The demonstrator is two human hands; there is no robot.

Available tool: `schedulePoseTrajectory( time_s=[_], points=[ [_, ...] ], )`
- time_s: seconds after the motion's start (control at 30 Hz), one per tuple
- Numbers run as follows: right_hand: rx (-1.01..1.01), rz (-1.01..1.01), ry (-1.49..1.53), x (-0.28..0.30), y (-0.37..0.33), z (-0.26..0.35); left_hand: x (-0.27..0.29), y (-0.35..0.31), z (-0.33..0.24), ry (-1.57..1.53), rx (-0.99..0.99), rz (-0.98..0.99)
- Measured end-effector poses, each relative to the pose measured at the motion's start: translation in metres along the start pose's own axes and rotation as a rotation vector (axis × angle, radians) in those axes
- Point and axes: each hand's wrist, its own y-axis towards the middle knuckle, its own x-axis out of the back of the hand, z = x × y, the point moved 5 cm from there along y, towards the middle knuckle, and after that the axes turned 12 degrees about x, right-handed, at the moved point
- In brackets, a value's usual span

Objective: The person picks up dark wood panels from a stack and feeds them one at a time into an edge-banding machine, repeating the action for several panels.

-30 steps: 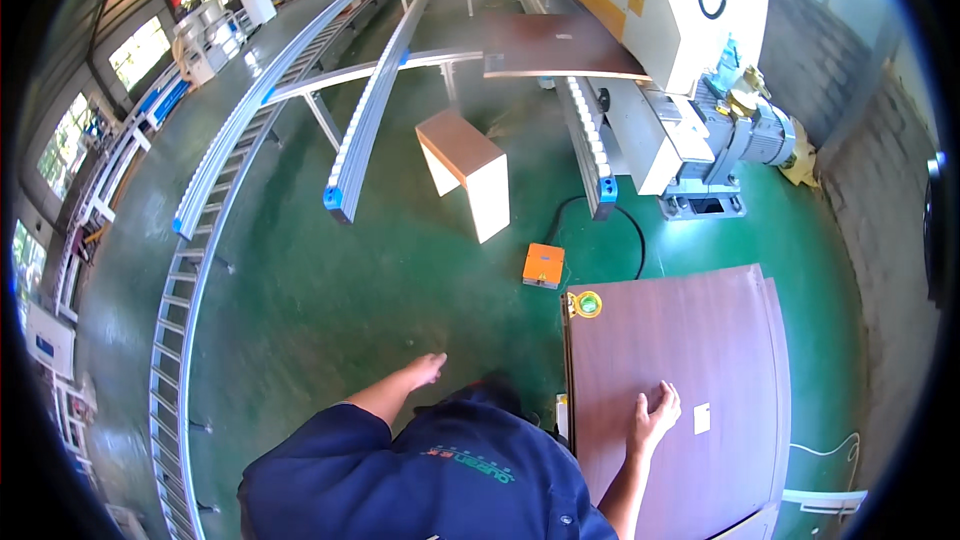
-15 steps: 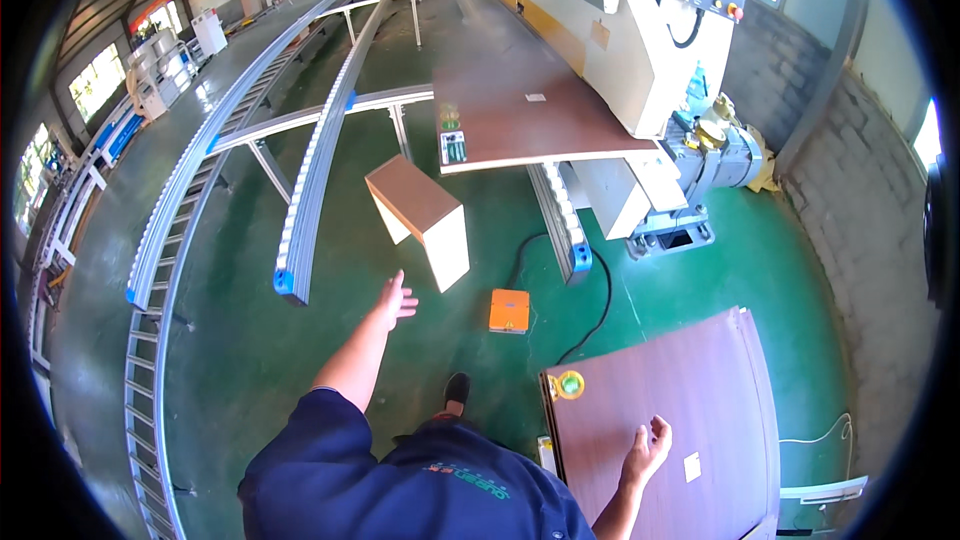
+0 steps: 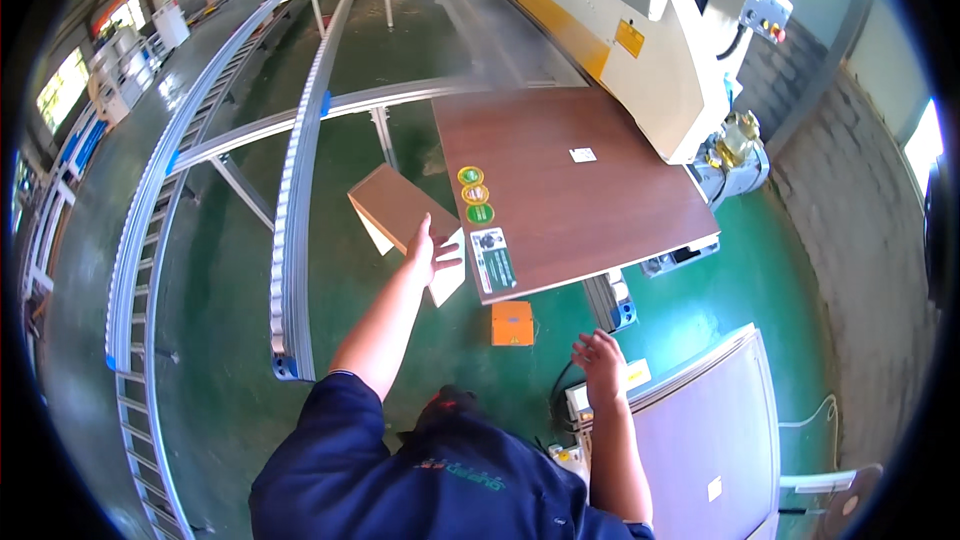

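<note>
A large brown board [image 3: 580, 200] reaches toward me out of the white machine, with round stickers and a label near its left edge. My left hand [image 3: 432, 252] is stretched out just left of the board's near left corner, its fingers apart and holding nothing. In the picture it overlaps a brown-topped stand [image 3: 395, 202] with pale sides. Below the board's near edge, my right hand [image 3: 600, 358] is raised with bent, parted fingers and nothing in it. A stack of brown boards [image 3: 710, 430] lies beside my right forearm.
An orange pedal box [image 3: 512, 324] sits on the green floor under the board's near corner. Long metal roller rails [image 3: 295, 240] run along the left. The machine [image 3: 640, 70], with a control panel [image 3: 768, 15], stands at the right, before a grey block wall.
The brown board has come farther out toward me. My left hand has moved forward and right toward its corner. My right hand has left the stack, moving forward and left.
</note>
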Motion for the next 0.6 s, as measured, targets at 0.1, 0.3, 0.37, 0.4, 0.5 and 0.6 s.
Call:
schedulePoseTrajectory(
  time_s=[0.1, 0.3, 0.37, 0.4, 0.5, 0.6],
  points=[
    [-0.069, -0.081, 0.248, -0.005, 0.023, -0.018, -0.014, 0.016, -0.011, 0.021, 0.003, 0.028],
    [-0.061, -0.192, 0.387, 0.0, 0.025, -0.02, -0.055, 0.012, -0.002, -0.029, 0.056, 0.227],
    [-0.073, -0.236, 0.419, 0.003, 0.01, -0.017, -0.071, 0.0, 0.007, -0.163, -0.005, 0.365],
    [-0.078, -0.26, 0.436, 0.003, -0.001, -0.012, -0.073, -0.006, 0.014, -0.206, 0.016, 0.4],
    [-0.086, -0.393, 0.39, 0.015, -0.03, -0.003, -0.076, -0.042, 0.033, -0.198, 0.033, 0.273],
    [-0.091, -0.475, 0.388, 0.027, -0.06, 0.007, -0.081, -0.082, 0.046, -0.165, 0.018, 0.18]
  ],
)
